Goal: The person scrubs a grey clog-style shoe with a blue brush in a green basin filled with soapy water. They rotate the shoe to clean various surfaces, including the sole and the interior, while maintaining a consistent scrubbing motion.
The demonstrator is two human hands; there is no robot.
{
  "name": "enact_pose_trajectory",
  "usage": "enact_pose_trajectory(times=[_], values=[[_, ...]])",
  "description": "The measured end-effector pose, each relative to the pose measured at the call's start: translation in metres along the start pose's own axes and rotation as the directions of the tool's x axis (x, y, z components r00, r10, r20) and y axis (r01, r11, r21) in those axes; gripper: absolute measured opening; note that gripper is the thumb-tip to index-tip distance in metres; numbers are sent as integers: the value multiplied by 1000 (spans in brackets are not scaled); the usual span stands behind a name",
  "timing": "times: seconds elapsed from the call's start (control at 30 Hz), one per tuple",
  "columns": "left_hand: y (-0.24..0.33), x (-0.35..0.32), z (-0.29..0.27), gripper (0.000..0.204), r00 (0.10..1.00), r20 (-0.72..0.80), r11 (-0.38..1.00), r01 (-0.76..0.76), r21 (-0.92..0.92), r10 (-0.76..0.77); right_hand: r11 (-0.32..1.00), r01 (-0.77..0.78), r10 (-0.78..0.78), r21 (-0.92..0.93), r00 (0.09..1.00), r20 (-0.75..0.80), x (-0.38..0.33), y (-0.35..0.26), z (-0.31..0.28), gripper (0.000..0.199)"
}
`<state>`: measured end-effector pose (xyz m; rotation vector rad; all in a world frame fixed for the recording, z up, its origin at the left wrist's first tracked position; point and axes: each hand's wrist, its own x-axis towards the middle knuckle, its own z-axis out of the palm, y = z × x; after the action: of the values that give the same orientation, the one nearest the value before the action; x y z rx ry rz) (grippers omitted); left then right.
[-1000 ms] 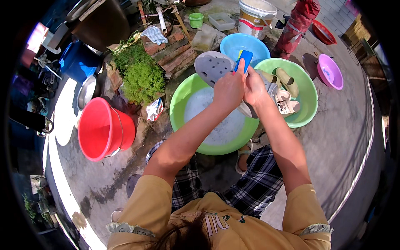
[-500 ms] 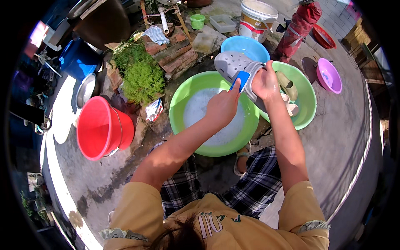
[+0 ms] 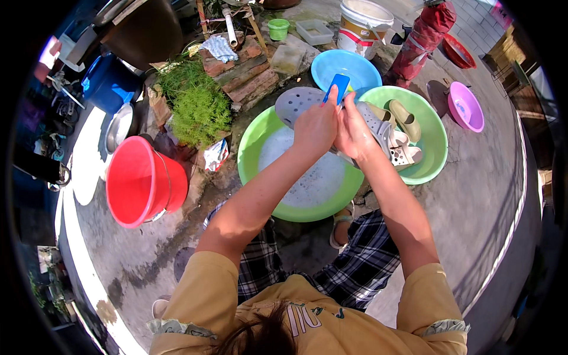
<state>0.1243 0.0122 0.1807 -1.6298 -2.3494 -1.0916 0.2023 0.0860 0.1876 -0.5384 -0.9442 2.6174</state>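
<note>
Over the soapy green basin point(image 3: 251, 183), both my hands are close together around a grey clog point(image 3: 296, 105). Its holed toe points left, and its strap shows to the right of my hands. My left hand point(image 3: 316, 127) is closed on a blue scrubbing brush point(image 3: 337, 87), thumb along its back; a bit of yellow, perhaps bristles, shows beside it. My right hand point(image 3: 357, 133) grips the clog's middle, fingers pointing up. My hands hide the clog's middle part. Olive clogs point(image 3: 406, 120) and white clogs point(image 3: 407, 155) lie in a lighter green basin point(image 3: 435, 157) at the right.
To the left stands a red bucket point(image 3: 133, 183) with a wire handle. A blue basin point(image 3: 361, 68) sits beyond my hands, a purple basin point(image 3: 467, 109) at far right. Feathery green plants point(image 3: 204, 115) and stacked bricks point(image 3: 245, 77) are ahead, with a white paint bucket point(image 3: 361, 29) behind.
The clog has turned and come lower and leftward. My right hand has shifted from its opening to its middle, near my left hand. The brush has risen slightly.
</note>
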Motion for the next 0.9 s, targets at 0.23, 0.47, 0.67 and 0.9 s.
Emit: enact_pose_trajectory(times=[0.23, 0.47, 0.67, 0.9], values=[[12, -30, -9, 42, 986, 164, 998, -24, 55, 15, 976, 145, -146, 161, 989, -1, -5, -37, -11, 70], [1, -18, -5, 43, 998, 58, 1000, -15, 27, 14, 986, 114, -121, 125, 991, 48, 8, -19, -18, 74], [10, -16, -2, 45, 999, 22, 999, -38, -2, 38, 991, 111, -116, 79, 991, 63, 0, -17, -13, 82], [13, -28, -12, 46, 974, 223, 999, 37, 32, -43, 968, 203, -211, 144, 977, 41, -12, -44, -4, 74]])
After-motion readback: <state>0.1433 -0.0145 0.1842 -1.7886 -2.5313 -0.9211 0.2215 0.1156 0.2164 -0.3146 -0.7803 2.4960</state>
